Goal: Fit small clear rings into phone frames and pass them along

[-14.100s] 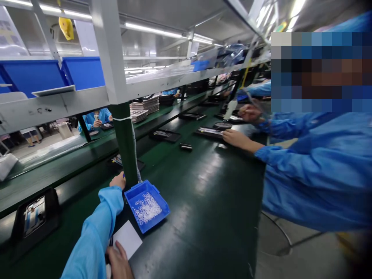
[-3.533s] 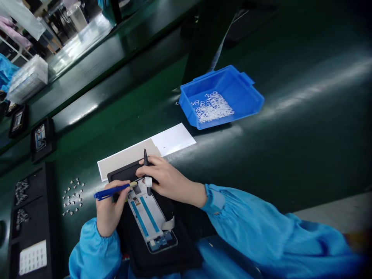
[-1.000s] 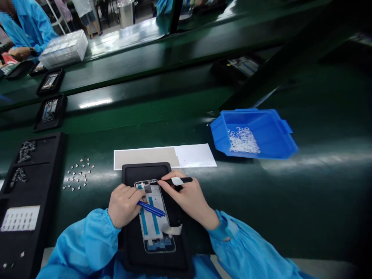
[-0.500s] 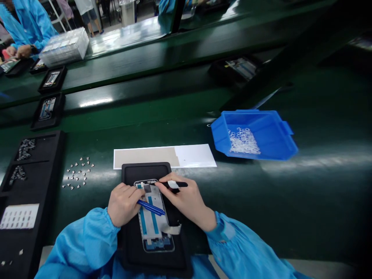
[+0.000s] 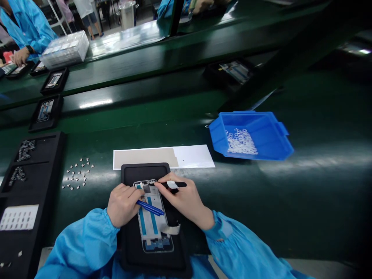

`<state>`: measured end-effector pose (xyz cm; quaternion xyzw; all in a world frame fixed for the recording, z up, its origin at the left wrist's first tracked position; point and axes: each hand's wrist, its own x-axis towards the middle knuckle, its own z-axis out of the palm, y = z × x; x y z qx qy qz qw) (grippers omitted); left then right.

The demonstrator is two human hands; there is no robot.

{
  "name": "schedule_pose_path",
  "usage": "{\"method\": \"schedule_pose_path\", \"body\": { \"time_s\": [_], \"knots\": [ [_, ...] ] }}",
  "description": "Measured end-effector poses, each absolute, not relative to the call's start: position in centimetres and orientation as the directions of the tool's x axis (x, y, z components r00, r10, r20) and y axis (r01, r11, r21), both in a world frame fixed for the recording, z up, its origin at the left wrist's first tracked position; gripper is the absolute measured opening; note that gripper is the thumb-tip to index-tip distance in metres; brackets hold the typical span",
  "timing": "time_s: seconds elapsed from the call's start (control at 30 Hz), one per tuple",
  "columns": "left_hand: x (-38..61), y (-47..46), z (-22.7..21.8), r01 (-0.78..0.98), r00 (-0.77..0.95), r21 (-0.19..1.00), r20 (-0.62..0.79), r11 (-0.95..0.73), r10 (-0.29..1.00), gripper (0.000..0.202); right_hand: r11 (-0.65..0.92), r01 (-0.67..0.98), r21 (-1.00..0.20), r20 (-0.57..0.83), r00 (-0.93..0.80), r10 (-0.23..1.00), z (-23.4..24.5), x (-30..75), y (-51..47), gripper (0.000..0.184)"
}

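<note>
An opened phone (image 5: 152, 226), with blue strips along its silvery inside, lies in a black tray (image 5: 145, 170) in front of me. My left hand (image 5: 123, 203) rests at the phone's upper left side, fingers curled round a slim blue tweezers-like tool (image 5: 150, 208) that slants down over the phone. From the upper right, my right hand (image 5: 186, 199) pinches a black stick-shaped tool (image 5: 180, 184) with a white wrap. Its tip is close to the phone's top edge, too small to make out. A pale flex strip (image 5: 171, 230) sticks out at the phone's right side.
A blue bin (image 5: 270, 135) with small white rings stands at right. Behind the tray lies a white card (image 5: 194, 157). Several tiny metal parts (image 5: 76, 176) are scattered at left, beside a black parts tray (image 5: 43, 174). A co-worker's hand (image 5: 21, 56) is at far left.
Both hands keep their place and grip on the phone and tools. The view has shifted slightly. The co-worker's hands at far left have moved over a tray.
</note>
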<state>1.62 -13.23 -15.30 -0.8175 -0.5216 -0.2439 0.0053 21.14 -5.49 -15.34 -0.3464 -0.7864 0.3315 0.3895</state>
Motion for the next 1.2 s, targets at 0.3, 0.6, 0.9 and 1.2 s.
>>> {"method": "schedule_pose_path", "body": {
  "time_s": [0.3,0.6,0.9,1.2],
  "knots": [
    [1.7,-13.3,-15.0,0.873,0.323,0.238,0.372,-0.426,0.870,0.032,0.494,0.266,-0.828,0.360,-0.423,0.831,-15.2,21.2,-5.4,0.015],
    [2.1,-13.1,-14.9,0.904,0.377,0.089,0.300,-0.419,0.876,0.043,0.268,0.152,-0.951,0.223,-0.257,0.940,-16.0,21.4,-4.9,0.016],
    [2.5,-12.2,-13.0,0.911,0.411,0.005,0.056,-0.412,0.910,0.042,0.247,0.073,-0.966,0.227,-0.215,0.950,-16.7,21.2,-5.0,0.026],
    [0.7,-16.0,-14.0,0.945,0.158,0.217,0.356,-0.245,0.921,0.036,0.491,0.308,-0.815,0.421,-0.267,0.867,-17.5,21.2,-3.8,0.020]
  ]
}}
